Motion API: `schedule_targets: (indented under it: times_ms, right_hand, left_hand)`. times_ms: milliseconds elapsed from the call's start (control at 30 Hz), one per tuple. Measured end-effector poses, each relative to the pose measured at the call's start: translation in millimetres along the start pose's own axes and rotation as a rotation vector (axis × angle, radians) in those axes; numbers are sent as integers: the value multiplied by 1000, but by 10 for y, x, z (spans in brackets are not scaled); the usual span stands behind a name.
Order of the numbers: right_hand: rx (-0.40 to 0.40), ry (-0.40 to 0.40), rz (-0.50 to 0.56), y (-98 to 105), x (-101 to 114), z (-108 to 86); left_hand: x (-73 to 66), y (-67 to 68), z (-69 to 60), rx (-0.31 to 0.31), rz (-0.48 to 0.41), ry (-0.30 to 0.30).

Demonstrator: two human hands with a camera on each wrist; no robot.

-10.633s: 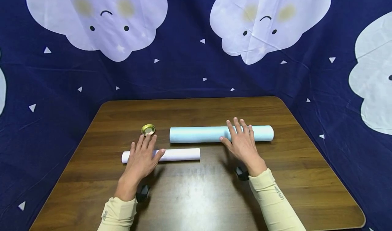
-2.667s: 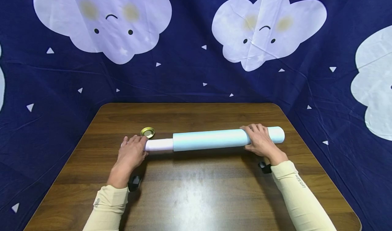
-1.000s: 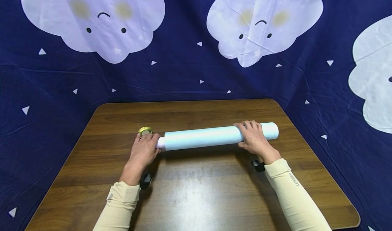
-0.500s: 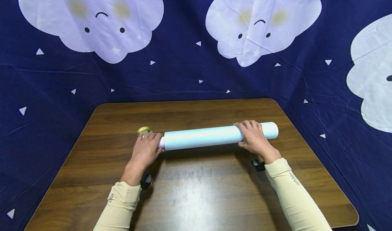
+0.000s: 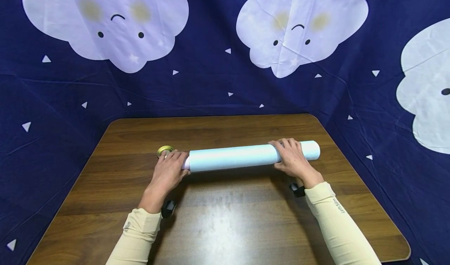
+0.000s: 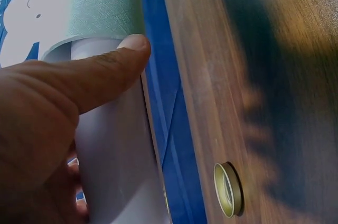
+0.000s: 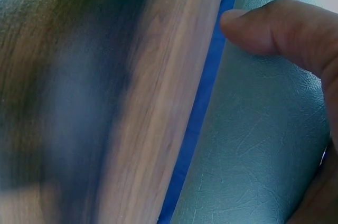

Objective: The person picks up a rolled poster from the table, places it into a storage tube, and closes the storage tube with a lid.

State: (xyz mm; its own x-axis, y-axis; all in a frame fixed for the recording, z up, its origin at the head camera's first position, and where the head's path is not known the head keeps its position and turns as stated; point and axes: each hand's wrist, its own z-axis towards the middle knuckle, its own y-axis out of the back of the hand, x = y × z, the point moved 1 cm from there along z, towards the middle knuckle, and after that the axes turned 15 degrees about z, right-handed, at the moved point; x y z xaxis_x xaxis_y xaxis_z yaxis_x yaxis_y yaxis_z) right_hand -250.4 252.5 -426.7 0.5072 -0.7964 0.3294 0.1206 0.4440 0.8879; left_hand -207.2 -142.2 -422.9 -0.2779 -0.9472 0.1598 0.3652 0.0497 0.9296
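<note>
A light blue tube (image 5: 232, 158) with a leathery texture is held a little above the table, tilted slightly up to the right. My right hand (image 5: 293, 159) grips it near its right end, the thumb (image 7: 253, 31) lying along its near side. From the tube's left end a thinner white paper roll (image 6: 119, 145) sticks out, its other part hidden inside. My left hand (image 5: 168, 172) holds this roll close to the tube's opening. In the left wrist view, the thumb tip (image 6: 136, 43) reaches the tube's rim. Behind the left fingers lies a gold round lid (image 5: 165, 151), partly covered in the head view.
The brown wooden table (image 5: 225, 218) has rounded corners and a bright glare in the front middle. A dark blue cloth (image 5: 207, 81) with clouds hangs behind and around it. Each wrist carries a small black camera (image 5: 168, 209).
Both hands lay spread on the separate rolls at first. Each roll was then gripped and lifted, and the white one slid rightward into the blue tube. Over the last half second, hardly anything moves.
</note>
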Motion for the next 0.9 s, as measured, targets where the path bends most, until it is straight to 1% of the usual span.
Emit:
schedule_targets:
  times_ms: [233,367,500,667,800,900]
  right_hand:
    - [-9,4,-5,19,-21,-1]
    - [-11,-3,-2,22,-48,-11]
    - [-7,-15,6,23,-77,-24]
    - [-3,-30,13,44,-116,-59]
    - [-4,-29,13,71,-149,-93]
    - [-7,-29,14,86,-172,-118]
  left_hand:
    - [22,39,-5,-2,-26,3]
    - [70,60,-30,6,-21,7]
    - [168,62,-86,12,-35,10]
    - [326,20,-168,-7,-109,-11]
    - [460,-24,-234,-43,-129,-42]
    - [544,-52,-276,-82,-136,-64]
